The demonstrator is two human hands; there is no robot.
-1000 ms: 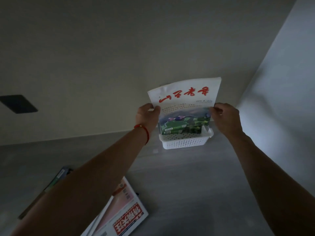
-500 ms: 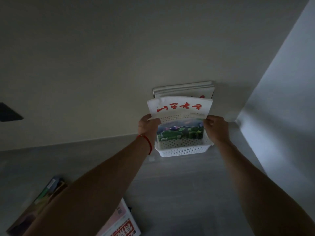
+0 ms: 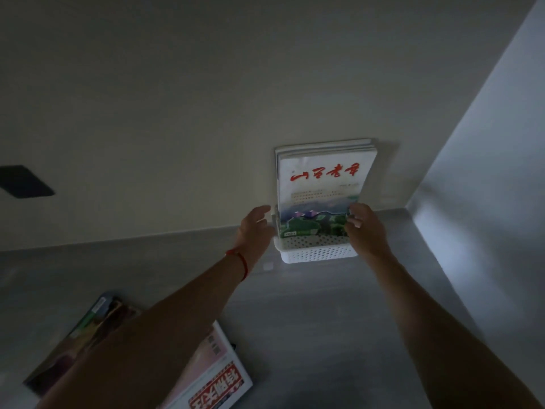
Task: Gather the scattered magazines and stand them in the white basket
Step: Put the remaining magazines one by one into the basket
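A big pale wall (image 3: 177,98) fills the top of the view, and a second wall (image 3: 486,172) meets it on the right. A dark flat patch (image 3: 25,181) sits on the pale wall at the left. Below is a grey floor (image 3: 324,335).

Two bare arms reach forward across the floor. The left arm has a red string (image 3: 241,261) round its wrist.

Two magazines lie flat on the floor near the bottom left. One is a dark magazine (image 3: 73,340), partly hidden under the left arm. Next to it is a pink and white magazine (image 3: 218,379) with big red letters.

The white basket (image 3: 312,249) stands on the floor, right against the pale wall. A few magazines stand up in it and lean on the wall. The front magazine (image 3: 321,187) is white with red writing and a green picture low down.

The right hand (image 3: 364,228) is at the right edge of the front magazine, its fingers bent against it. The left hand (image 3: 255,228) is just beside the basket's left side with loose, spread fingers, holding nothing.
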